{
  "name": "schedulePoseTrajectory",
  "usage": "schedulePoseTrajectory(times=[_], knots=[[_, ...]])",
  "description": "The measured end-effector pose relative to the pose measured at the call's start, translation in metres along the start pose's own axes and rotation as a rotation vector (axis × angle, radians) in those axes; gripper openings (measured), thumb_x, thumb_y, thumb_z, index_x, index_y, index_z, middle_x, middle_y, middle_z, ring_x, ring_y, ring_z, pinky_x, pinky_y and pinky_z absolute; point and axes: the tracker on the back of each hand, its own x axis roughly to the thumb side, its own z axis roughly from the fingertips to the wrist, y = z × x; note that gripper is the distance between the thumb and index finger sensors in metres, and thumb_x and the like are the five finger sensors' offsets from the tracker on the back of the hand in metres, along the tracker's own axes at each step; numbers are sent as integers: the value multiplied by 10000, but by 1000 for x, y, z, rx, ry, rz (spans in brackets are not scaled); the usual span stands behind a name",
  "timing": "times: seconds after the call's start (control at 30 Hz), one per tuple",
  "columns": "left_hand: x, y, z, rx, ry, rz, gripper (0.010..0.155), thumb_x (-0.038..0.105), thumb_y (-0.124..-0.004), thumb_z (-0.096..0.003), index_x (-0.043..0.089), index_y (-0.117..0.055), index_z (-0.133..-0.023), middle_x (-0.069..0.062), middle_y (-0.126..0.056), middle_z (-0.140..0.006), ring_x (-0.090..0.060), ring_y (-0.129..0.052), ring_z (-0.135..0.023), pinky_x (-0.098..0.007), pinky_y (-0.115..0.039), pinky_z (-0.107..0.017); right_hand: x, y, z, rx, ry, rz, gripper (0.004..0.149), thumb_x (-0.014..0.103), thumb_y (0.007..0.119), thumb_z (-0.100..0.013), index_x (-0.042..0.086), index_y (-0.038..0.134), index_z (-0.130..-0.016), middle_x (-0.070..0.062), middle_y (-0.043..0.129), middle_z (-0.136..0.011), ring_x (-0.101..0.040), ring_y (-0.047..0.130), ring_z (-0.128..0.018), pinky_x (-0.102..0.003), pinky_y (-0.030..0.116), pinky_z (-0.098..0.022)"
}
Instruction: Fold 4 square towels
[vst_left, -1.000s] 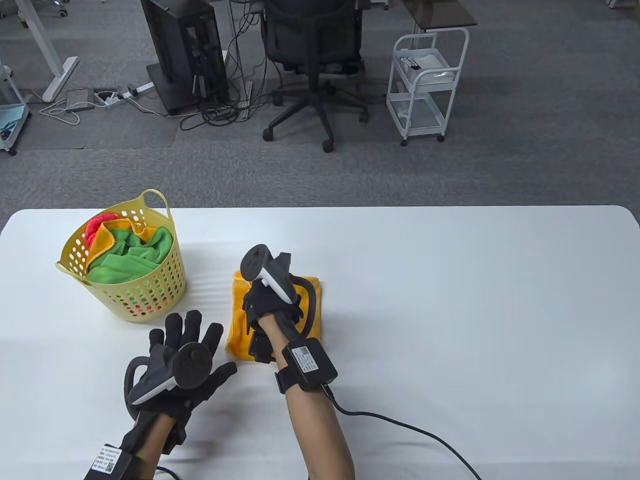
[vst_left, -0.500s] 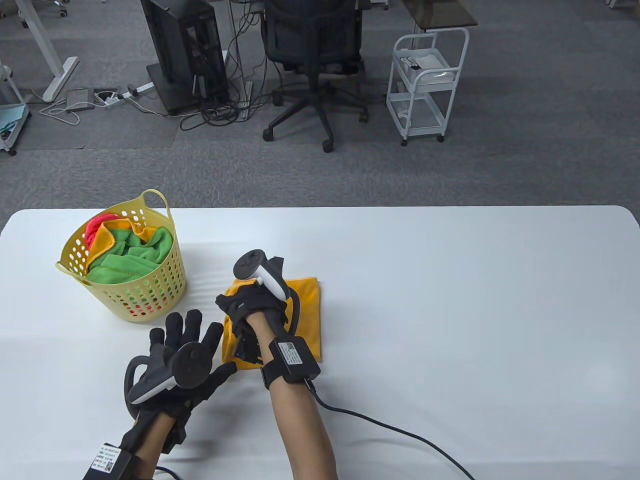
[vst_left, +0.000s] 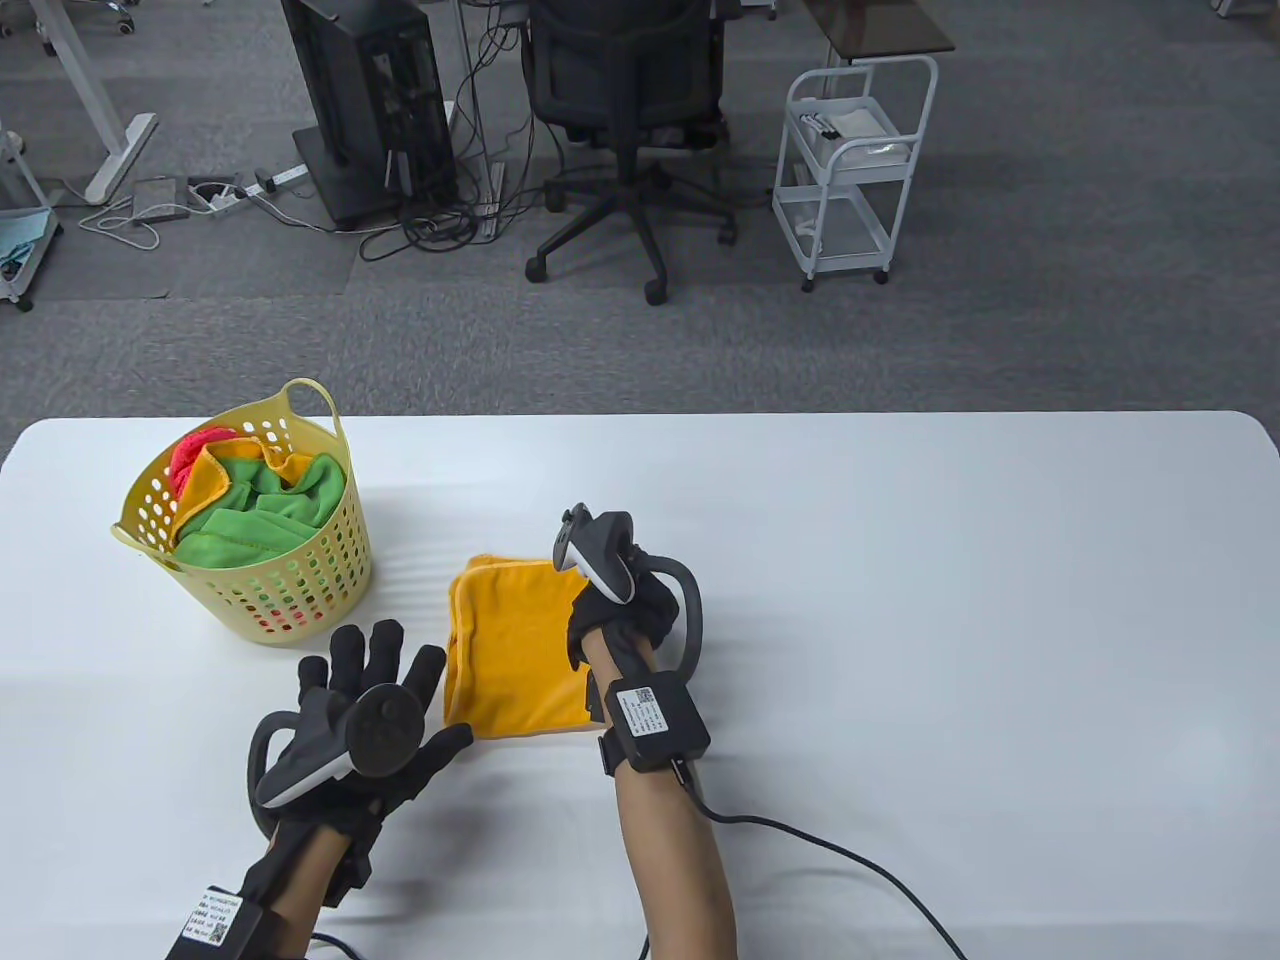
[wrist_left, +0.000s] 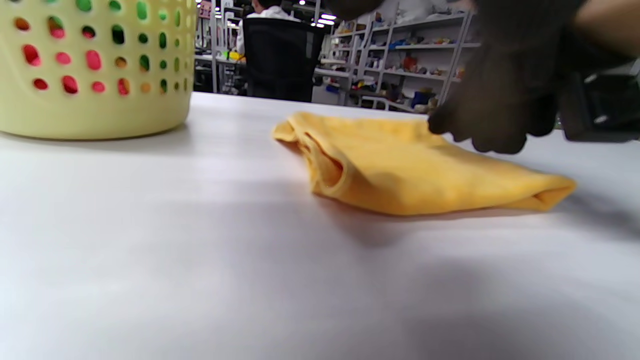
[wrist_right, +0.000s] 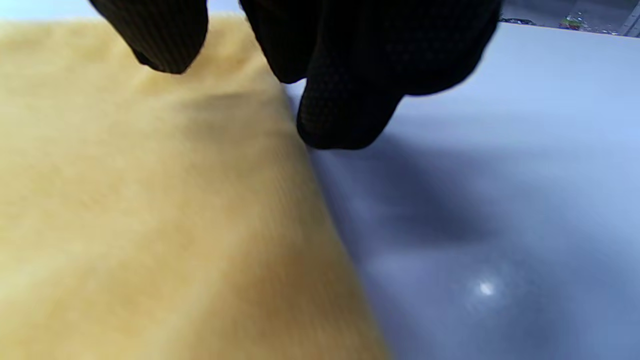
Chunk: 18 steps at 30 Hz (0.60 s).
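Towel (vst_left: 520, 650), orange, lies folded into a small rectangle on the white surface (vst_left: 900, 600) near its middle, at about 4 o'clock from the basket (vst_left: 300, 590). Looks like one towel folded or nearly so; judging by the heap in the basket, green (vst_left: 260, 520), orange and red cloth, three or so are left, exact count not clear.

Right hand (vst_left: 615, 610) sits over the towel's 3 o'clock edge, fingers curled down. Right wrist view: fingertips (wrist_right: 345, 120) hang at the cloth edge, nothing visibly pinched, so hand looks loosely bent and holding nothing; contact with the cloth can't be confirmed.

Left hand (vst_left: 375, 700) lies flat on the surface at 8 o'clock from the towel, fingers spread straight, empty, thumb tip near the towel's near-left corner.

View differences: table view gives layout, basket contents and both hands. Left wrist view shows what that one hides: side of the towel (wrist_left: 415, 165), stacked layers, a puffy open fold at its left end, not pressed flat, plus the basket wall (wrist_left: 95, 70). Right wrist view shows only the fold edge against the surface, blurred.
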Motion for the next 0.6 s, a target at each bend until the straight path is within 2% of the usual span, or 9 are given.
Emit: schedulePoseTrajectory(times=[0.1,0.17,0.23,0.3,0.33,0.4,0.47,0.5,0.6], knots=[[0,0,0,4,0,2,840,695,-552,-559,222,-328,-1216,-265,-146,-1248,-610,-73,-1072,-733,-121,-724,1,7,-3,53,16,-18,720,527,800,-601,-18,664,-1052,-306,763,-1028,-255,994,-624,-379,836,-441],[-1,-1,-1,0,2,4,840,692,-552,-560,220,-322,-1216,-267,-139,-1244,-611,-72,-1071,-731,-123,-725,4,6,-2,42,9,-7,648,482,814,-607,12,691,-1036,-302,726,-1053,-290,959,-698,-408,816,-493],[-2,-2,-1,-2,3,6,840,692,-551,-561,221,-318,-1215,-270,-135,-1243,-612,-70,-1069,-731,-121,-724,6,5,-1,25,-22,-73,490,378,851,-610,66,753,-974,-297,638,-1108,-381,851,-865,-483,755,-590],[-2,-1,-1,-1,4,10,841,692,-552,-560,220,-317,-1215,-269,-135,-1244,-611,-71,-1070,-732,-122,-724,7,1,2,-14,-59,-171,467,340,875,-600,70,749,-959,-297,592,-1136,-427,801,-927,-533,725,-633],[-2,-1,-1,1,5,12,844,692,-551,-560,217,-313,-1216,-270,-133,-1243,-610,-69,-1071,-731,-120,-724,5,-4,5,7,-97,-242,468,339,869,-605,73,732,-965,-309,599,-1136,-451,799,-936,-555,719,-645],[-2,-1,-1,4,5,13,841,691,-552,-561,219,-316,-1215,-268,-135,-1244,-611,-71,-1071,-732,-120,-724,2,-13,13,39,-171,-360,474,330,859,-610,69,703,-974,-318,696,-1091,-444,891,-876,-534,784,-602],[-3,-1,-1,6,6,15,839,691,-552,-560,221,-318,-1214,-267,-137,-1244,-610,-72,-1071,-731,-122,-724,-1,-22,20,41,-241,-456,483,329,848,-613,70,678,-982,-305,797,-1015,-358,1018,-738,-445,876,-487],[-3,-1,-1,6,7,15,841,691,-553,-560,219,-318,-1215,-269,-137,-1243,-611,-73,-1071,-731,-121,-724,-2,-29,24,21,-278,-499,485,331,847,-613,63,678,-980,-292,843,-973,-296,1070,-636,-390,903,-410],[-4,-1,-1,6,10,23,839,691,-552,-560,221,-315,-1214,-270,-136,-1241,-611,-70,-1070,-730,-121,-724,-3,-43,36,-56,-392,-575,515,319,830,-612,-8,656,-969,-271,895,-897,-201,1106,-452,-301,911,-276]])
